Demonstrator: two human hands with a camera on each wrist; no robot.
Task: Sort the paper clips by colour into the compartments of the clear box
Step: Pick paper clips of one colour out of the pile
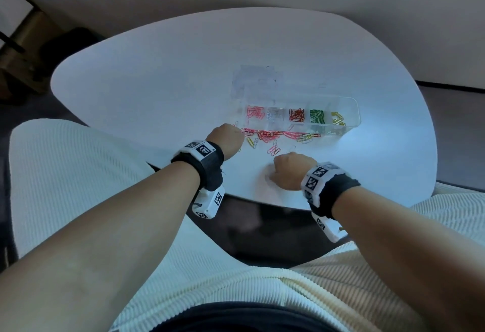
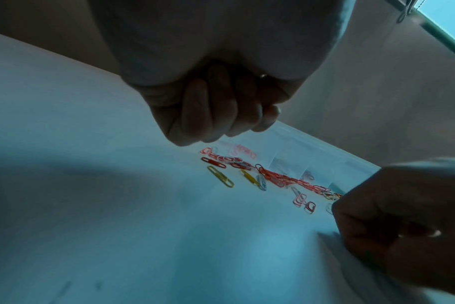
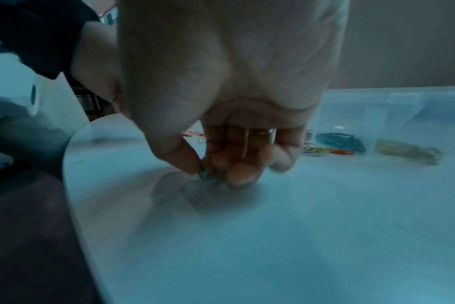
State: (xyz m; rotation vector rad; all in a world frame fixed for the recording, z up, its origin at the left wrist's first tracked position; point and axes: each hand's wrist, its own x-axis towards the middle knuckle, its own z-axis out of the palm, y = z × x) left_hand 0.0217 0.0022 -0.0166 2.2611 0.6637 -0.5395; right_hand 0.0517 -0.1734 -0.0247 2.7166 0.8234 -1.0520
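Note:
The clear box point(image 1: 351, 110) lies on the white table point(image 1: 157, 82), its compartments holding pink point(image 1: 254, 114), white point(image 1: 275, 115), red point(image 1: 296, 115), green point(image 1: 317, 116) and yellow clips point(image 1: 338, 119). A row of loose clips point(image 1: 273, 135), mostly red and pink with some yellow, lies just in front of it. My left hand point(image 1: 228, 139) hovers at the row's left end with its fingers point(image 2: 221, 115) curled into a fist, and no clip shows in it. Nearer the table's front, my right hand point(image 1: 286, 171) pinches a green clip point(image 3: 202, 173) against the tabletop between thumb and fingers.
The table's curved front edge point(image 1: 236, 198) runs close behind both wrists, with my lap in pale ribbed cloth below. Faint smudges mark the tabletop beyond the box point(image 1: 254, 79). Dark furniture point(image 1: 23, 43) stands on the floor at far left.

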